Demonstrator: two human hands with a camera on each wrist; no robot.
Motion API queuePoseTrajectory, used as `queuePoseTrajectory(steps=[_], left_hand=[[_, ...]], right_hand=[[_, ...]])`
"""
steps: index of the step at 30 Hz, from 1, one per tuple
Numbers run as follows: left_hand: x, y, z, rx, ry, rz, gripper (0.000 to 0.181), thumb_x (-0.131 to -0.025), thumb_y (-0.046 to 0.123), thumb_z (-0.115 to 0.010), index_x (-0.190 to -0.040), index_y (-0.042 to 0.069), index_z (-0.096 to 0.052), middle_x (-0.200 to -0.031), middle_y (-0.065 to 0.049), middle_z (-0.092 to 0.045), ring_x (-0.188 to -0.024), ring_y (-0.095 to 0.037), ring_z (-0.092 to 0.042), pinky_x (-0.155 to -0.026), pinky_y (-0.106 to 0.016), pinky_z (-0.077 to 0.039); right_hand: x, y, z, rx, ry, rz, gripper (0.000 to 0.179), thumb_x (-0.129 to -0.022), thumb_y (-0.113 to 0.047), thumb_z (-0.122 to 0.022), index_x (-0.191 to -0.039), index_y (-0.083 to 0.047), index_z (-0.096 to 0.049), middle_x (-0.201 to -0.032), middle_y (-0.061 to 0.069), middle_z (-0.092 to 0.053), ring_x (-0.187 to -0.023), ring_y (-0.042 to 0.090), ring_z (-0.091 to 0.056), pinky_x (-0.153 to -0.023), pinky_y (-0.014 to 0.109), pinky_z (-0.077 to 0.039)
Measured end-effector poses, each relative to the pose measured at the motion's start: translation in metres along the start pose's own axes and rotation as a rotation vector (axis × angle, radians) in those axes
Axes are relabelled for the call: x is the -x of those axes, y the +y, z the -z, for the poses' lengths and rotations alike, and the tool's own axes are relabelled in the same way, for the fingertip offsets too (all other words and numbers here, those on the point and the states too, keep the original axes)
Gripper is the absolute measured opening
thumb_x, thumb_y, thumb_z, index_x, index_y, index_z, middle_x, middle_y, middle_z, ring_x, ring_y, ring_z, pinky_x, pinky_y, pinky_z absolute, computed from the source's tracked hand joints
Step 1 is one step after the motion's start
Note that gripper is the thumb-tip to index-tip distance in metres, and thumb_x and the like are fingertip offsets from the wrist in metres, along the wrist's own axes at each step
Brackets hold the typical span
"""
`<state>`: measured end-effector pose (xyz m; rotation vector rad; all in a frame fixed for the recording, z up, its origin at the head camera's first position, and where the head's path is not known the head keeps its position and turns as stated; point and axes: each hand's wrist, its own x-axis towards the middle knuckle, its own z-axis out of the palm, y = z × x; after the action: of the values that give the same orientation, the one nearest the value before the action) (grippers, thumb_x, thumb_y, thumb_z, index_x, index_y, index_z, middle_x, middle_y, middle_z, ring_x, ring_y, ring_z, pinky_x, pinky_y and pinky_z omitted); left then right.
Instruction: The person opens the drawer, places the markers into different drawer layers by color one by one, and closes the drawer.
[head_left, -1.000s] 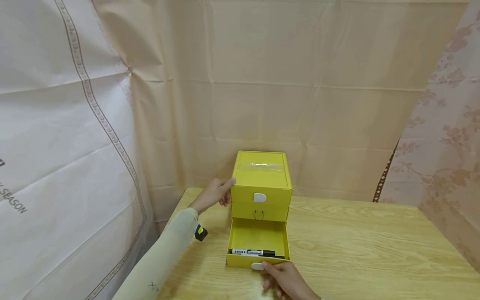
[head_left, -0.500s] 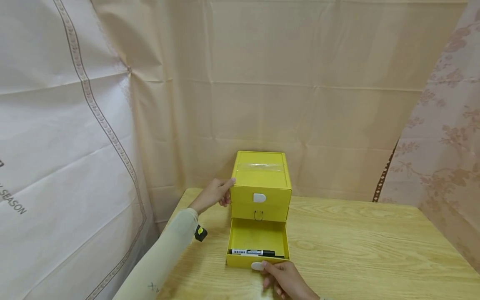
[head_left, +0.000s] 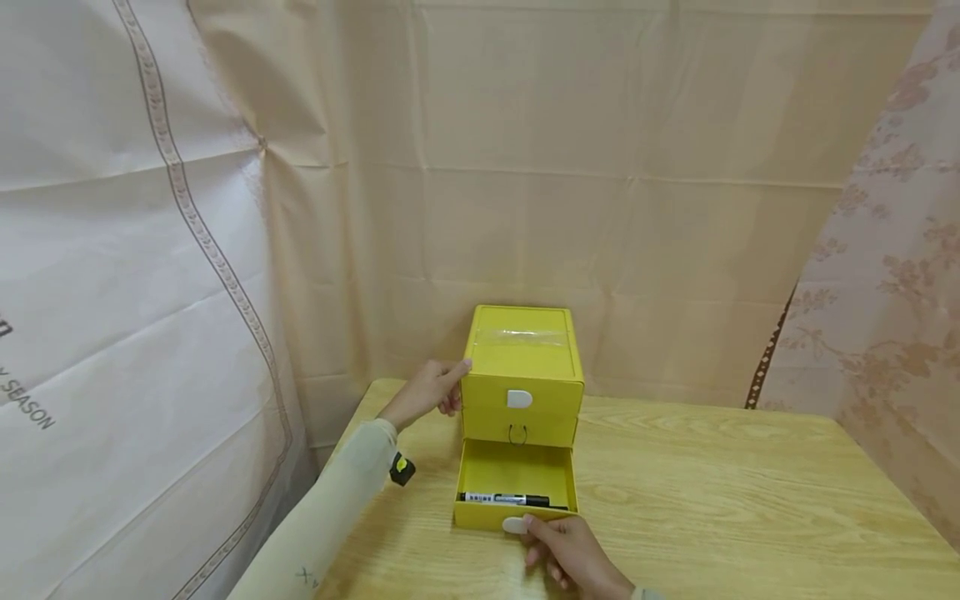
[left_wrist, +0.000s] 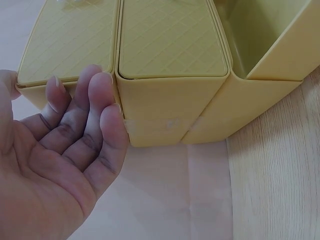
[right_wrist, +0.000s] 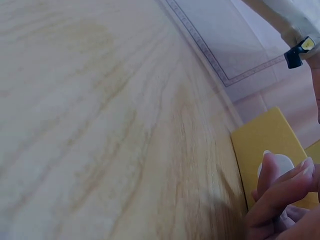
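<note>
A yellow drawer unit (head_left: 522, 346) stands on the wooden table with its bottom drawer (head_left: 513, 471) pulled out. Inside that drawer, along the front wall, lies a black-and-white marker (head_left: 506, 500), with another dark pen-like piece partly hidden beside it. My left hand (head_left: 429, 390) rests against the unit's upper left side, thumb on the top edge. In the left wrist view its fingers (left_wrist: 107, 92) bend loosely against the yellow panel. At the drawer front, my right hand (head_left: 572, 550) pinches the white drawer handle (head_left: 514, 525), which its fingers partly cover in the right wrist view.
A second white handle (head_left: 519, 399) and a thin dark loop (head_left: 517, 434) sit on the upper front. Clear tape (head_left: 521, 337) crosses the top. The wooden table (head_left: 712, 492) extends to the right; a beige cloth (head_left: 525, 167) hangs close behind the unit.
The bottom drawer has slid slightly inward, my right hand moving with its handle. My left hand keeps its place on the unit. The head view has tilted a little.
</note>
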<state>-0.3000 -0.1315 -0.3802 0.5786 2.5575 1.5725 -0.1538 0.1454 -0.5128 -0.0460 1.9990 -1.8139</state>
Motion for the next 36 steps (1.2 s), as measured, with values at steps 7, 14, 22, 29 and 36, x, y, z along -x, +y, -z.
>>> queuePoseTrajectory(steps=[7, 14, 22, 29, 36], left_hand=[[0.0, 0.0, -0.001, 0.001, 0.004, -0.004, 0.062, -0.106, 0.056, -0.047, -0.079, 0.004, -0.066, -0.072, -0.012, -0.065, -0.06, -0.027, -0.067, -0.07, -0.058, -0.059], [-0.001, -0.002, -0.001, -0.01, 0.009, 0.004, 0.061, -0.107, 0.055, -0.046, -0.08, 0.005, -0.067, -0.072, -0.012, -0.065, -0.059, -0.025, -0.066, -0.067, -0.051, -0.06], [-0.001, -0.002, 0.0, -0.016, 0.008, 0.01, 0.062, -0.107, 0.056, -0.046, -0.079, 0.005, -0.066, -0.073, -0.012, -0.065, -0.06, -0.025, -0.066, -0.067, -0.051, -0.06], [0.0, -0.001, 0.0, -0.016, -0.002, 0.016, 0.067, -0.105, 0.06, -0.046, -0.078, 0.003, -0.066, -0.073, -0.012, -0.066, -0.061, -0.027, -0.067, -0.063, -0.04, -0.059], [-0.002, -0.001, 0.0, -0.008, -0.01, 0.009, 0.066, -0.105, 0.06, -0.046, -0.078, 0.003, -0.065, -0.073, -0.013, -0.066, -0.061, -0.027, -0.067, -0.064, -0.042, -0.06]], right_hand=[[-0.008, -0.001, 0.002, -0.03, 0.021, -0.012, 0.048, -0.102, -0.043, -0.065, -0.105, 0.004, -0.075, -0.073, 0.002, -0.073, -0.043, 0.002, -0.041, -0.04, 0.017, -0.035], [-0.012, -0.004, 0.003, -0.019, 0.031, -0.014, 0.047, -0.101, -0.043, -0.065, -0.103, 0.003, -0.076, -0.074, 0.003, -0.073, -0.044, 0.001, -0.041, -0.04, 0.016, -0.036], [-0.02, -0.009, 0.005, -0.043, 0.037, -0.019, 0.048, -0.101, -0.044, -0.066, -0.105, 0.003, -0.074, -0.074, 0.003, -0.073, -0.046, 0.002, -0.041, -0.042, 0.016, -0.036], [-0.028, -0.013, 0.008, -0.03, 0.048, 0.003, 0.048, -0.102, -0.042, -0.065, -0.106, 0.005, -0.074, -0.072, 0.002, -0.072, -0.046, 0.002, -0.04, -0.042, 0.017, -0.035], [-0.035, -0.016, 0.011, -0.026, 0.05, 0.024, 0.049, -0.102, -0.04, -0.064, -0.107, 0.007, -0.074, -0.072, 0.002, -0.071, -0.047, 0.002, -0.041, -0.043, 0.017, -0.035]])
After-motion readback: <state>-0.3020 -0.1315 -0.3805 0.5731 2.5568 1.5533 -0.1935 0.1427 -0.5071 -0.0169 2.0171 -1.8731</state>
